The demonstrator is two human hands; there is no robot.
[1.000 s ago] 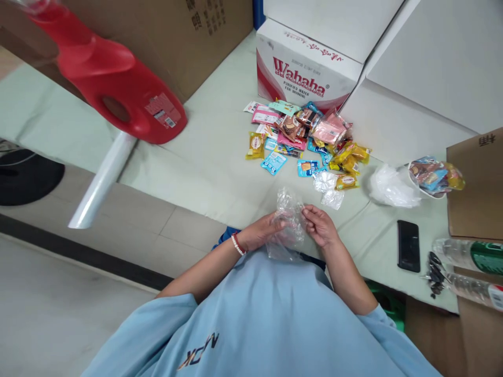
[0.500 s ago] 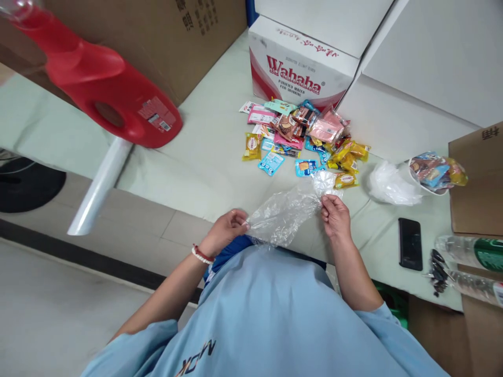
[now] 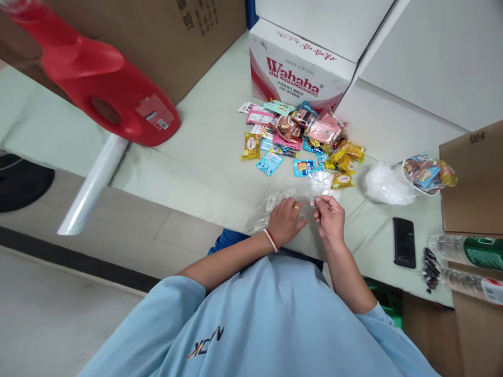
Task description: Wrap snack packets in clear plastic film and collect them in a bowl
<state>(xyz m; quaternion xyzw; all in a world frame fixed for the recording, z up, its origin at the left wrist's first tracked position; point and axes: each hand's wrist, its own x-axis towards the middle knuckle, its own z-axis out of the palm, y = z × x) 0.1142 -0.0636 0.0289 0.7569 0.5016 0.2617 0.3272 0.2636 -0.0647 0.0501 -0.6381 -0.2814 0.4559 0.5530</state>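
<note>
A thin clear plastic bag (image 3: 272,205) lies crumpled at the front of the table. My right hand (image 3: 330,219) pinches its right end between thumb and fingertips. Over the bag's middle, my left hand (image 3: 286,220) rests with the palm down and the thumb apart from the loosely bent fingers; it hides part of the film. Just behind the bag's bunched end sits a yellow snack packet (image 3: 342,181). Beyond both hands spreads a heap of small wrapped snacks (image 3: 286,128) in brown, pink, blue and yellow.
A white cup of snacks (image 3: 431,192) lies tilted at right beside bunched white plastic (image 3: 387,183). Nearer are a black phone (image 3: 404,242) and plastic bottles (image 3: 483,252). A Wahaba-style water carton (image 3: 293,68) stands behind; a red jug (image 3: 113,94) and a film roll (image 3: 92,186) are left.
My left hand has let go of the bag's left end and moved right, close to my right hand. The bag is no longer stretched between them. My right hand still pinches its end.
</note>
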